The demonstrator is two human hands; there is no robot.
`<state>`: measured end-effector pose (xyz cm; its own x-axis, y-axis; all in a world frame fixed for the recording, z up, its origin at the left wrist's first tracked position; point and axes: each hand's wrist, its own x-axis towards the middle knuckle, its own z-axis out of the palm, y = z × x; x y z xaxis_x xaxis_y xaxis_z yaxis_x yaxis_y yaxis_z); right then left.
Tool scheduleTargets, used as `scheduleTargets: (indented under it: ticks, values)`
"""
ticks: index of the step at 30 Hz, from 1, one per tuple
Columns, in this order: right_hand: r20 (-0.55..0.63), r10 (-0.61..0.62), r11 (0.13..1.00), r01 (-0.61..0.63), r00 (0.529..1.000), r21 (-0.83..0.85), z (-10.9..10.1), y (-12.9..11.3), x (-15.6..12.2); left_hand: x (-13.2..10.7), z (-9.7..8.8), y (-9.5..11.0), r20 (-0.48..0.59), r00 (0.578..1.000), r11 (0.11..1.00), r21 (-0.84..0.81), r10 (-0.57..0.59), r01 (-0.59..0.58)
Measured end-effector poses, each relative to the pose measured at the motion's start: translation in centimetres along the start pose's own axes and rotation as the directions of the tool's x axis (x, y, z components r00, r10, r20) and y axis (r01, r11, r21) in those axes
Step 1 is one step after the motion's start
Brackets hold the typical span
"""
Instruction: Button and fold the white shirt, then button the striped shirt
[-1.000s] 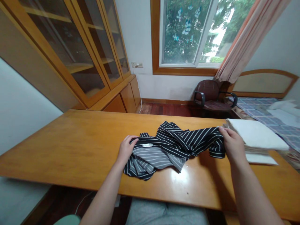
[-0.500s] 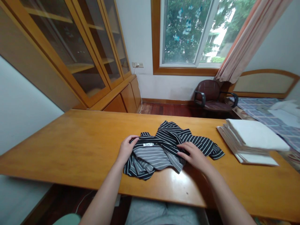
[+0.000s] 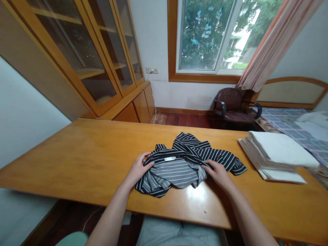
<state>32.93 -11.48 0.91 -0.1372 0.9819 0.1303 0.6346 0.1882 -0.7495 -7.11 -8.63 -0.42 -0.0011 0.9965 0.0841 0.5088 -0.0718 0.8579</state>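
Note:
A crumpled black shirt with white stripes [image 3: 187, 160] lies on the wooden table [image 3: 77, 153] in front of me, its grey inside and a white label facing up. My left hand [image 3: 138, 168] grips the shirt's left edge near the collar, fingers curled on the cloth. My right hand [image 3: 217, 172] pinches the fabric at the shirt's right side, close to the near edge. One sleeve trails off to the right.
A stack of folded white cloths [image 3: 278, 153] sits on the table at the right. Behind the table stand a glass-door cabinet [image 3: 84, 58], a dark office chair [image 3: 232, 107] under the window, and a bed [image 3: 299, 119] at far right.
My right hand let go of the far right sleeve, came left and down, and now holds the shirt's right side. The sleeve dropped onto the table. My left hand stayed put.

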Motion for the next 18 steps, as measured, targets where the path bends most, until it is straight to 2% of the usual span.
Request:
scheduleTargets:
  ticks: [4, 8, 10, 14, 18]
  values:
    - [-0.17, 0.064, 0.995, -0.05, 0.983, 0.085, -0.5, 0.3, 0.0, -0.7, -0.3, 0.8, 0.093, 0.995, 0.999, 0.041, -0.022, 0.018]
    - [-0.383, 0.076, 0.99, -0.025, 0.921, 0.137, -1.3, 0.3, -0.1, -0.9, -1.0, 1.0, 0.144, 0.989, 0.995, 0.099, -0.032, 0.017]
    - [-0.453, 0.042, 0.991, 0.021, 0.89, 0.134, -1.9, 0.0, -0.2, -0.9, -1.4, 0.7, 0.118, 0.992, 0.994, 0.099, -0.049, 0.037]
    - [-0.511, -0.084, 0.99, 0.13, 0.856, 0.055, -3.3, -1.1, -0.2, -0.7, -1.9, -0.1, 0.006, 0.996, 0.996, -0.002, -0.087, 0.087]
    - [-0.591, -0.108, 0.992, 0.124, 0.799, -0.014, -4.3, -1.8, -0.4, -0.5, -2.2, -0.4, -0.102, 0.985, 0.963, -0.244, -0.14, 0.112]
